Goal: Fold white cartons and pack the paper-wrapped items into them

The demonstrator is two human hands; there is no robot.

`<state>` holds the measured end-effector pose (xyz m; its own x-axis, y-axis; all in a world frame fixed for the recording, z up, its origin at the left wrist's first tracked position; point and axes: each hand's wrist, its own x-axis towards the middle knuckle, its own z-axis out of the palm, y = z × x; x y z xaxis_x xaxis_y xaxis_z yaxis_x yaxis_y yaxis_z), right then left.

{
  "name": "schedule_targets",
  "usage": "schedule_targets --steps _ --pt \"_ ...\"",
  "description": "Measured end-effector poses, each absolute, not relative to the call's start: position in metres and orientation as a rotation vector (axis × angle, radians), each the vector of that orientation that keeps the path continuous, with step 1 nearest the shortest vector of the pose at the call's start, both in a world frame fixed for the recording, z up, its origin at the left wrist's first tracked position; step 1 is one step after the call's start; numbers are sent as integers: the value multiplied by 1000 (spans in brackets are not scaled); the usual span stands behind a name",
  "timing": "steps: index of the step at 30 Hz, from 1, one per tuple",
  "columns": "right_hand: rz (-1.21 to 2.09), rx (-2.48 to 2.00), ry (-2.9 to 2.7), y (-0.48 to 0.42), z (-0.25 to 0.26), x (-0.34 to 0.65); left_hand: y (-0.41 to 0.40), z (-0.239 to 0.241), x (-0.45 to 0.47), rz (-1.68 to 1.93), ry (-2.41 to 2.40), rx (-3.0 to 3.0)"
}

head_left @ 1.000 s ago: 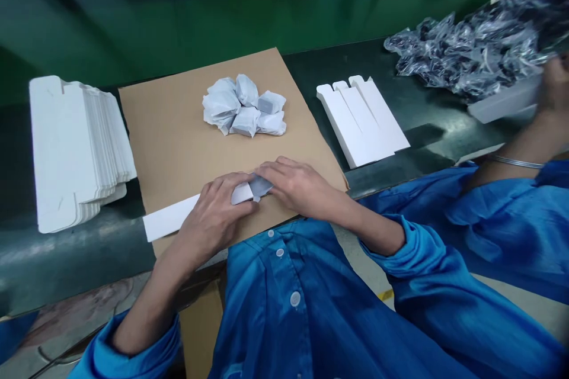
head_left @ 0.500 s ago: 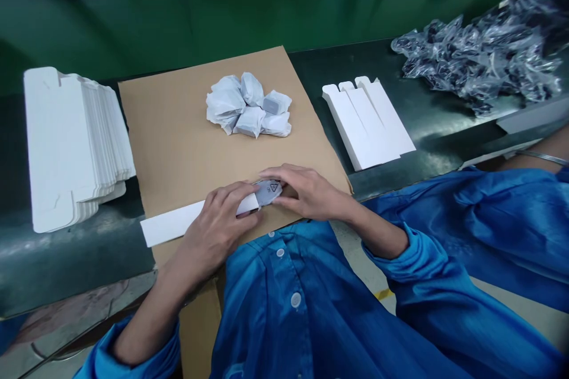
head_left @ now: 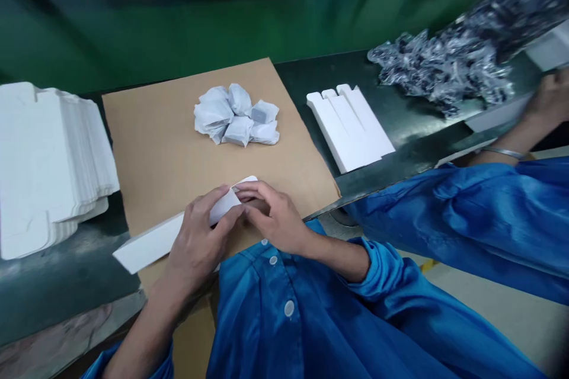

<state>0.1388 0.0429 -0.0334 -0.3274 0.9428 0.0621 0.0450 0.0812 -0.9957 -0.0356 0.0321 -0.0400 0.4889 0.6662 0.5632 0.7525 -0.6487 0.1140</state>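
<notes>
White carton [head_left: 153, 241] — snug in left hand [head_left: 198, 238]

soft glare lies on the dark table [head_left: 408, 137], with blurred plastic [head_left: 520, 6] upper right.

On the cardboard sheet [head_left: 151, 142] we have a broad bare stretch left of the wrapped packets [head_left: 237, 115], and a bare band runs between them and our hands. Across the near side, our left hand [head_left: 195, 240], our right hand [head_left: 278, 219] and the white carton [head_left: 153, 243] bar the way, the carton's end jutting past the sheet's left edge. Further left, the stack of flat cartons [head_left: 44, 166] leaves us only a thin gap. Rightward, a slim strip of table [head_left: 291, 80] separates sheet from white boxes [head_left: 351, 127]; beyond these we find open table, then the plastic heap [head_left: 440, 71] and a co-worker's hand [head_left: 551, 98].
</notes>
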Motion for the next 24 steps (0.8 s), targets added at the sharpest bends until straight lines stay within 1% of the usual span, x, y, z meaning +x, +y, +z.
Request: schedule_targets --steps 3,6,9,11,12,15,17,19,21,24 --pt "1329 -1022 -1424 55 -20 144 29 -24 -21 -1014 -1221 -2441" --pt "1285 -947 -1513 91 8 184 18 -2 -9 -1089 -1282 -2343" --pt "1024 -992 -1803 145 44 242 11 0 -8 -1018 -1334 -2336" --pt "841 -1112 -2028 173 60 269 13 -15 -11 -862 -1425 -2390" --pt "696 -1208 -2118 180 64 274 15 -25 -13 -781 -1475 -2413" --pt "128 -1452 -2327 166 53 261 24 -54 -17 -692 -1567 -2423" --pt "-159 -1471 -2509 136 32 241 27 -64 -19 -708 -1589 -2424" --pt "-281 -1439 -2687 109 11 231 27 -64 -19 -690 -1623 -2428" --pt "-325 -1488 -2731 96 -2 239 25 -58 -18 -648 -1667 -2439" --pt "-360 -1535 -2682 111 -11 275 21 -51 -13 -578 -1743 -2466"
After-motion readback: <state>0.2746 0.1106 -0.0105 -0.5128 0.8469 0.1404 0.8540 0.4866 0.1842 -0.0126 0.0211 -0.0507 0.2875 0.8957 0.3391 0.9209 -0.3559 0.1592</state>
